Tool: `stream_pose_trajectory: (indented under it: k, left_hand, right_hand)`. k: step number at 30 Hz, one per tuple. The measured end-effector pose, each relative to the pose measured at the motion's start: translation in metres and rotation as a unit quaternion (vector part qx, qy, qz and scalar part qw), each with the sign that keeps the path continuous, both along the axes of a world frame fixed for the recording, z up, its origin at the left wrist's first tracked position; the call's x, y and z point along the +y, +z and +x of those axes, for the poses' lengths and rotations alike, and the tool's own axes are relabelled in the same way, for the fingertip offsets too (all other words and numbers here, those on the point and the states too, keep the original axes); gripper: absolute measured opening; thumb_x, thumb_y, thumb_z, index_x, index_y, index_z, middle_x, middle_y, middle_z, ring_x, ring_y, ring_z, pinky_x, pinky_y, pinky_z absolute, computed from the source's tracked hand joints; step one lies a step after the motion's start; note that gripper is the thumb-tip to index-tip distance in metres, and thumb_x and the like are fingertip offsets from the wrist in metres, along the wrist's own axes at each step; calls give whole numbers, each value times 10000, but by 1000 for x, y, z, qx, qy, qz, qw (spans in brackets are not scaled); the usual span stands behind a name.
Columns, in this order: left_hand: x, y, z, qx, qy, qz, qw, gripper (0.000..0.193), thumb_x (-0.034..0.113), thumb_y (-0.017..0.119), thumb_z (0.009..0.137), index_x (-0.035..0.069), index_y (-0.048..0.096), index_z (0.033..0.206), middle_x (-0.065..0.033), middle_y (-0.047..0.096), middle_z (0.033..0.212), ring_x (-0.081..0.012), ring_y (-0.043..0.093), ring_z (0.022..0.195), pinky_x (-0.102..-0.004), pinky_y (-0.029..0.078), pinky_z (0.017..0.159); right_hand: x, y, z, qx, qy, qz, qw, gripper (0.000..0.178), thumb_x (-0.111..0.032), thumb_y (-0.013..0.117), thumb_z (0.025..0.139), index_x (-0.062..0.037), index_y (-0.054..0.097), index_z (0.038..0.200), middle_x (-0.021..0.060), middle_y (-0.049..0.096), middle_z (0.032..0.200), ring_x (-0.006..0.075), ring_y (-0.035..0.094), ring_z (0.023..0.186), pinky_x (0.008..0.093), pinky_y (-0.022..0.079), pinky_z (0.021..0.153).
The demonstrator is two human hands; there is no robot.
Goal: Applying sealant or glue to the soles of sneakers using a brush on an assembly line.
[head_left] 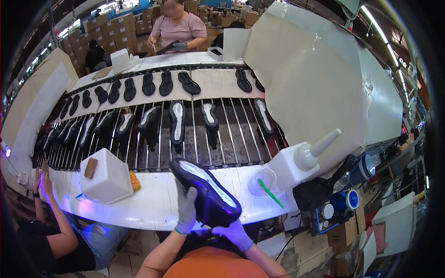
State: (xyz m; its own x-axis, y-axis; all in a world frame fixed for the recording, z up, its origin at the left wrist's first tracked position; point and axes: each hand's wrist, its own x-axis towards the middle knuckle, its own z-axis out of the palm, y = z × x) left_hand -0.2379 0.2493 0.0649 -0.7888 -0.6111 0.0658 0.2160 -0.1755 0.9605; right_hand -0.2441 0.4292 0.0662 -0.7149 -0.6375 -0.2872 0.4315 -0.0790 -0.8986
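A black shoe upper (204, 187) is held over the near white ledge, its white underside facing up. My gloved left hand (187, 208) is closed around its left side, with the thumb along the edge. My gloved right hand (233, 233) grips the end nearest me from below; part of its fingers is hidden behind the upper. Just beyond, more black uppers with white undersides (177, 121) lie on the metal bars of the conveyor (234, 134). Black soles (188, 82) are lined up on the pale strip behind them.
A white angular container (105, 178) stands left on the ledge (153, 199). To the right are a clear cup (262, 180) with a green-handled tool and a white nozzle bottle (294, 162). Large pale panels (315, 78) enclose the conveyor's right end. Co-workers are at left and across.
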Motion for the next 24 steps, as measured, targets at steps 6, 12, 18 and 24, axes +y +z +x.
stream_pose_trajectory:
  k: [6, 12, 18, 24]
  left_hand:
    - [4, -13, 8, -67, -117, 116, 984, 816, 184, 487, 1007, 60, -139, 1515, -130, 527, 1322, -160, 536, 1114, -263, 392, 1006]
    - [-9, -42, 15, -105, -70, -81, 989, 388, 118, 578, 952, 6, 432, 1294, -143, 626, 1144, -192, 606, 1055, -316, 465, 933]
    - [-16, -82, 72, -152, -26, -332, 931, 160, 123, 691, 858, 21, 569, 872, -108, 630, 749, -245, 619, 672, -368, 486, 621]
    - [-10, -90, 79, -137, 14, -327, 935, 174, 131, 692, 845, 40, 548, 811, -107, 572, 670, -283, 573, 608, -384, 454, 578]
  right_hand:
    - [-11, 4, -15, -99, -172, -118, 973, 575, 32, 682, 776, -23, 499, 1319, 89, 604, 1211, 207, 603, 1088, 349, 497, 955]
    - [-20, -10, -70, -15, -286, -65, 956, 493, 4, 683, 786, 6, 546, 1260, 82, 629, 1159, 199, 632, 1011, 331, 521, 888]
    - [-46, 0, -156, 113, -350, 72, 927, 398, -85, 773, 749, 17, 643, 1111, 46, 672, 991, 136, 614, 855, 273, 499, 772]
    - [-93, -26, -256, 299, -368, 94, 875, 427, -115, 800, 738, 52, 637, 1095, 73, 686, 1021, 161, 618, 868, 306, 489, 827]
